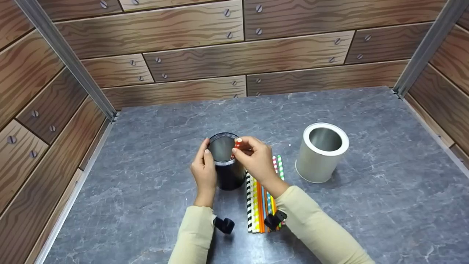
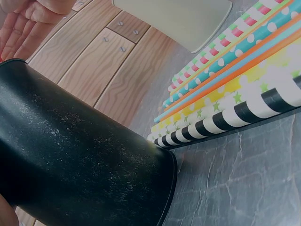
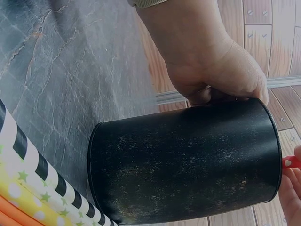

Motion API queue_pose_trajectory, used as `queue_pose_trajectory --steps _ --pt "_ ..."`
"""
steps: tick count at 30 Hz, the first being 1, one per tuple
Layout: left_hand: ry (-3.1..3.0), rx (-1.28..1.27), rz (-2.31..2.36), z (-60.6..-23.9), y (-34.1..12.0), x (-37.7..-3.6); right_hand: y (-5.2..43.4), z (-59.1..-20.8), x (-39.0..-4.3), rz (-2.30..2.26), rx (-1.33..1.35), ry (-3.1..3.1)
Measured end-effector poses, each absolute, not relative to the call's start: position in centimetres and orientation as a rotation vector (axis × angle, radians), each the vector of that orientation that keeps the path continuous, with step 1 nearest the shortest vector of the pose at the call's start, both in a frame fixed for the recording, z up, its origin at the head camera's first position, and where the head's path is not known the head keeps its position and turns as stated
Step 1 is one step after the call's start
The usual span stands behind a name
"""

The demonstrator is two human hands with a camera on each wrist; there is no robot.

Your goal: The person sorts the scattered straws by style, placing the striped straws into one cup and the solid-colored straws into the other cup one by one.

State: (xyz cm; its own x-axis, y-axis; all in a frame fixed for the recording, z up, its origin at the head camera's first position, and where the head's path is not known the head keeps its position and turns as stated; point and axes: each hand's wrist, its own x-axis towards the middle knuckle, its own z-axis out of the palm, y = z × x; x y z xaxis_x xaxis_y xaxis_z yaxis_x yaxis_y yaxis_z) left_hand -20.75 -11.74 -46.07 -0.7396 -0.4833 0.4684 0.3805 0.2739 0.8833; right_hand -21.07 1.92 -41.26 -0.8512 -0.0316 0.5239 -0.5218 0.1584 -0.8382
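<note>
Red-and-white straw [image 1: 238, 143], one, sits at the mouth of a single black can [image 1: 231, 178], pinched between thumb and fingers of a person's right hand [image 1: 258, 159], which is closed down to that grip. The left hand [image 1: 205, 170] curves around the side of the can near its rim, thumb and fingers bent to hold it. Two pale sleeves [image 1: 194, 227] reach in from the near edge. Just right of the can, partly under the right forearm, lies one row of patterned straws [image 1: 258, 205], too overlapped to count exactly, its black-striped one nearest the can. Farther right stands one white can [image 1: 317, 167], upright and open-topped. Beneath everything is a gray, marble-veined tabletop [image 1: 146, 165]; beyond it, plank-patterned walls [image 1: 183, 47] meet at two metal corner posts [image 1: 69, 58].
</note>
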Motion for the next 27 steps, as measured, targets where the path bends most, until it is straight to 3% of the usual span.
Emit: queue_pose_trajectory --steps 16,27 --pt "-1.812 0.088 -1.56 -46.1 -11.6 -20.7 4.4 -42.5 -20.5 2.014 0.453 -1.925" --pt "-1.814 0.082 -1.567 -46.0 -11.6 -20.7 8.0 -44.6 -21.7 1.894 0.105 -2.098"
